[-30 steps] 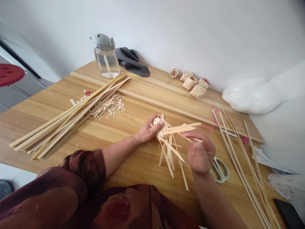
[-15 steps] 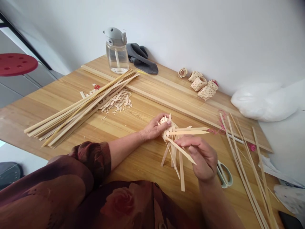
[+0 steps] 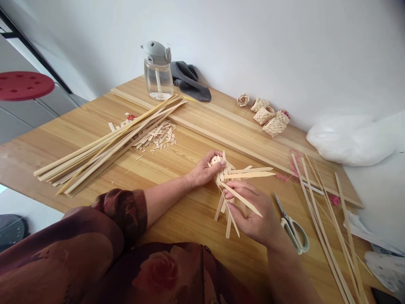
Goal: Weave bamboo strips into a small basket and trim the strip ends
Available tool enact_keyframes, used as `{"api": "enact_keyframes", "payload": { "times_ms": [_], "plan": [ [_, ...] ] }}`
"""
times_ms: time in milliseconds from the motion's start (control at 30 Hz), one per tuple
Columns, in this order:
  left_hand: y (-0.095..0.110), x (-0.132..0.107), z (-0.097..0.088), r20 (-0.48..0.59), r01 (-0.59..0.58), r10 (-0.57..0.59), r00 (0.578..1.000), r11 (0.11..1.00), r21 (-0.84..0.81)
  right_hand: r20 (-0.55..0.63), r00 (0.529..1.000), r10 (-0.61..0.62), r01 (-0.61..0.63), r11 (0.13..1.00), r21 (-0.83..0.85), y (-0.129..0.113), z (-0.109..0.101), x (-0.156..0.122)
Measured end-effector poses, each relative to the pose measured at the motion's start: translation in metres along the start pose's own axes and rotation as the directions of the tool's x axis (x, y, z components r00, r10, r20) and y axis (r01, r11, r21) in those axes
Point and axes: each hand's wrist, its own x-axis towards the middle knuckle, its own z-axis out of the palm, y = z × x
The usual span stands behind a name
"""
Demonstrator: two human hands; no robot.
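My left hand [image 3: 207, 170] is closed round a small piece of weaving [image 3: 222, 174] made of pale bamboo strips, thumb pressed on its top. Pointed strip ends [image 3: 249, 174] stick out of it to the right, and others hang down toward the table. My right hand [image 3: 251, 211] is closed at the lower right side of the weaving, its thumb and fingers around the loose strips [image 3: 232, 217]. One pointed strip passes in front of the right fingers. Which strip they grip is partly hidden. Scissors [image 3: 291, 230] lie just right of my right hand, blades partly spread.
Long strips lie in a bundle [image 3: 107, 147] at left, beside cut scraps [image 3: 161, 137]. More strips [image 3: 325, 228] lie at right. Behind are a water bottle [image 3: 158, 78], a grey cloth [image 3: 191, 84], several small woven pieces [image 3: 264, 114] and a white plastic bag [image 3: 348, 139].
My right hand has moved left and down, closing around the hanging strips. The scissors' blades, hidden before, now show. The view has shifted slightly.
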Motion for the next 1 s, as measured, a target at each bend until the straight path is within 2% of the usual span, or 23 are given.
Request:
{"api": "enact_keyframes", "payload": {
  "times_ms": [267, 500, 700, 900, 1000],
  "plan": [
    [-0.003, 0.002, -0.001, -0.029, -0.046, 0.046, 0.999, 0.999, -0.001, -0.133, 0.991, -0.019, 0.016, 1.0, -0.022, 0.001, 0.01, 0.0],
    [-0.003, 0.001, -0.001, -0.031, -0.063, 0.063, 0.998, 0.998, 0.008, -0.08, 0.984, 0.157, -0.141, 0.973, 0.18, 0.008, -0.004, -0.003],
    [-0.001, 0.001, 0.0, -0.043, -0.065, 0.066, 0.997, 0.997, 0.03, 0.069, 0.964, 0.258, -0.264, 0.876, 0.403, 0.02, -0.013, -0.006],
    [-0.003, 0.002, -0.002, -0.024, -0.084, 0.085, 0.996, 0.995, 0.056, 0.012, 0.904, 0.426, -0.373, 0.776, 0.509, 0.02, -0.005, -0.006],
    [-0.003, 0.002, -0.002, -0.029, -0.093, 0.095, 0.995, 0.993, 0.068, -0.007, 0.906, 0.423, -0.378, 0.816, 0.438, 0.023, 0.0, -0.008]
  ]
}}
